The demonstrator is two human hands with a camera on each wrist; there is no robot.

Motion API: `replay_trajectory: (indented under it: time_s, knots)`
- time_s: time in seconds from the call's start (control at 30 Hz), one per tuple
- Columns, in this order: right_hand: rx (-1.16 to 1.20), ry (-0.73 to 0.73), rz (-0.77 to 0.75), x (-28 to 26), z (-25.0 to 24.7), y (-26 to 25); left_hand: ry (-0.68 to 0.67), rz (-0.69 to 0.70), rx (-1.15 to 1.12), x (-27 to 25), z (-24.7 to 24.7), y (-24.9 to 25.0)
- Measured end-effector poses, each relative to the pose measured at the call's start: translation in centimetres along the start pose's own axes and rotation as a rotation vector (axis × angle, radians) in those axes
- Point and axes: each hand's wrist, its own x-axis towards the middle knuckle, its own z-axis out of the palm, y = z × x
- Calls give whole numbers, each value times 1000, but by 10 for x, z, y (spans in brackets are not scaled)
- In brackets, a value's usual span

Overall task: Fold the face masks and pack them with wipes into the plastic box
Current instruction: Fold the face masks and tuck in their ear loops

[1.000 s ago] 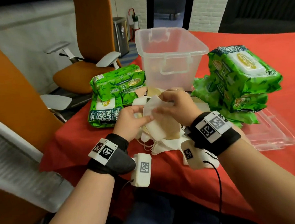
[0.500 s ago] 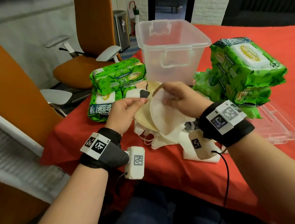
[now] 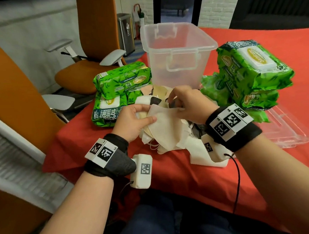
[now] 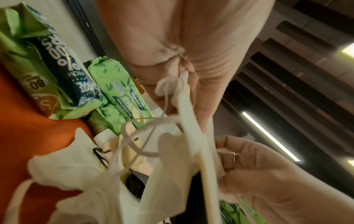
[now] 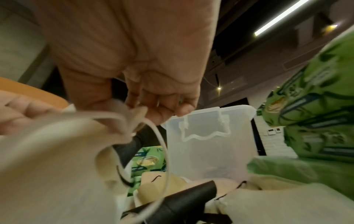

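Note:
A cream face mask (image 3: 166,121) is held between both hands above a pile of masks (image 3: 194,145) on the red tablecloth. My left hand (image 3: 138,121) pinches its left edge (image 4: 184,84). My right hand (image 3: 181,103) pinches its right end and ear loop (image 5: 132,115). The clear plastic box (image 3: 178,48) stands open just behind the hands. Green wipe packs lie left (image 3: 121,82) and stacked right (image 3: 252,72) of the box.
The box's clear lid (image 3: 288,130) lies flat at the right, partly under the wipes. Orange office chairs (image 3: 83,74) stand off the table's left edge. Dark masks (image 5: 172,201) are mixed into the pile.
The hands have lowered the mask slightly and drawn it out sideways between them; the right hand has shifted to the mask's far right end.

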Motion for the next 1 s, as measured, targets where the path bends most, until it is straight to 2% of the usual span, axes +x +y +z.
replay_trajectory:
  time_s: [0.07,0.13,0.2,0.37,0.47,0.57,0.77,1.0]
  knots:
    - [53,4,43,-3,-3,5,5,2,14,0,-1,0]
    - [162,-50,42,-4,-3,4,3,-4,20,1,-1,0]
    - [192,-77,16,-2,2,-3,-4,-5,15,1,0,2]
    - [217,13,-56,6,16,-2,1,3,-6,1,2,2]
    - [264,-35,-86,8,11,-1,15,-12,-91,1,1,4]
    - [184,-109,-127,11,4,-9,5,-86,-193,0,0,8]
    - [-183,-173,-153,23,-7,-30,-7,-138,-275,14,0,-3]
    - [-215,-169,-115,27,9,-19,-16,-172,-344,19,9,-10]
